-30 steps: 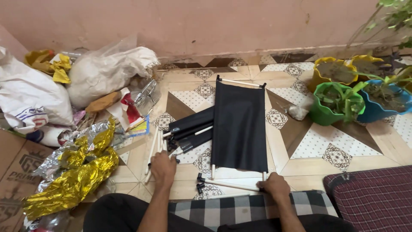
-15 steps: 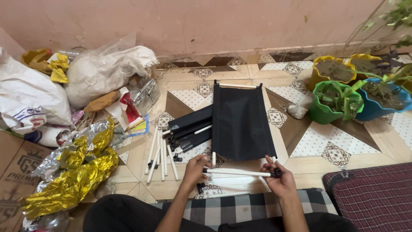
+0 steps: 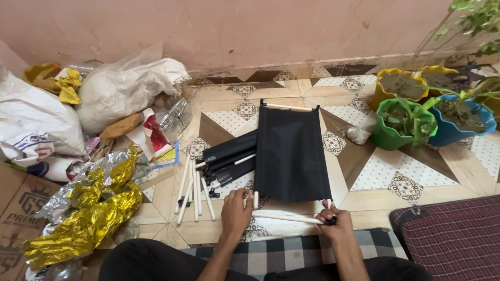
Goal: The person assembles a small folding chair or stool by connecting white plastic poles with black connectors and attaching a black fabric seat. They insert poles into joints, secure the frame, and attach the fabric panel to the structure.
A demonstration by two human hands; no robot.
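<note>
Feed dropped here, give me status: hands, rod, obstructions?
Both hands, left and right, grip thin white rod. Black fabric panel lies just beyond. Loose white rods at left.

gold foil wrap [image 3: 83, 224] left | white sacks [image 3: 125, 88] by wall | potted plants [image 3: 416, 117] right | checked cloth [image 3: 453, 244]

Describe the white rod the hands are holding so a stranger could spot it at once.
On the patterned tile floor, find the black fabric panel laid flat. Along its near edge, the white rod lies crosswise, held by the left hand and right hand, unlike the loose rods further left.
</note>
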